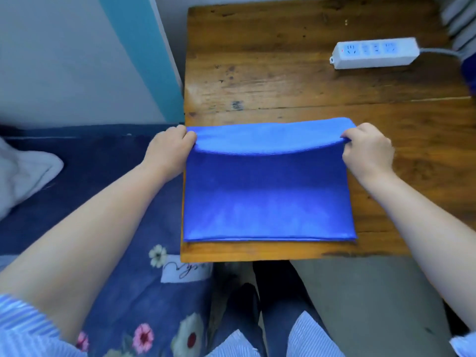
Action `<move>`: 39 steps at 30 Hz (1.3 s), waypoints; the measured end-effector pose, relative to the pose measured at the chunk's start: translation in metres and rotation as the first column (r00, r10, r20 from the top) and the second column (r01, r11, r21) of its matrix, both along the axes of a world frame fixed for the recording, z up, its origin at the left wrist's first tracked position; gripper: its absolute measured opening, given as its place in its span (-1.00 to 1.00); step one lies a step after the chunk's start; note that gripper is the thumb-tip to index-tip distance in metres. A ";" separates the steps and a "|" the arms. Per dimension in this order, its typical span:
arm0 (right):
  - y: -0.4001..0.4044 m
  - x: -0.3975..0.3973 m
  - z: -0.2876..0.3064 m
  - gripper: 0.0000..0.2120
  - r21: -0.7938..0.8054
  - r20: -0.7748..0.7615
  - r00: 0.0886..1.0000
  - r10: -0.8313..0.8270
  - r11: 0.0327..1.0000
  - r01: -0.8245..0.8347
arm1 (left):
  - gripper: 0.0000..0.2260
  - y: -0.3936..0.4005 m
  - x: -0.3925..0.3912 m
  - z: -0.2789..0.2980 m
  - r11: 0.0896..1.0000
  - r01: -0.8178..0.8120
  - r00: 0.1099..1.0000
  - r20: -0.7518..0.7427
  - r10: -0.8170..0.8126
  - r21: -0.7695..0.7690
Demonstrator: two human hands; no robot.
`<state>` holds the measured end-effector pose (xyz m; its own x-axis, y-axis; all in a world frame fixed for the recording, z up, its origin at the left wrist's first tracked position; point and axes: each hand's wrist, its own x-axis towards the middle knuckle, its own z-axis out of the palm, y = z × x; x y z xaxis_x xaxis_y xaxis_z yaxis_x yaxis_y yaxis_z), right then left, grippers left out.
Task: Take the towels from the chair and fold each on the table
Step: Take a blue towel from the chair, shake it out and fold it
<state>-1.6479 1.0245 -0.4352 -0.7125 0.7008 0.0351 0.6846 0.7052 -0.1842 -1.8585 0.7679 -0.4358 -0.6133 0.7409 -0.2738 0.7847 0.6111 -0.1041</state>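
A blue towel (pixel 268 197) lies flat on the near part of the wooden table (pixel 296 81), its near edge close to the table's front edge. The towel's far part is lifted and curled over toward me. My left hand (pixel 170 150) pinches the far left corner of the towel. My right hand (pixel 368 150) pinches the far right corner. Both corners are held a little above the table. The chair is not in view.
A white power strip (pixel 373 54) with a grey cable lies at the table's far right. To the left is a bed with dark blue floral bedding (pixel 123 253) and a white cloth (pixel 23 173). A wall stands behind the bed.
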 end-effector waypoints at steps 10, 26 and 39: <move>-0.055 0.075 -0.020 -0.81 0.038 -0.325 0.941 0.096 0.995 -0.088 | -0.80 -0.060 0.053 -0.013 0.952 0.081 0.991 0.078 -0.109 0.295; -0.082 0.143 -0.046 -0.80 0.052 -0.202 0.960 0.194 0.981 -0.187 | -0.80 -0.083 0.108 -0.032 0.928 0.180 0.983 0.080 -0.163 -0.327; -0.098 0.165 -0.064 -0.73 0.083 -0.061 0.964 0.258 0.964 -0.253 | -0.84 -0.084 0.120 -0.031 0.914 0.089 0.995 0.003 -0.096 -0.395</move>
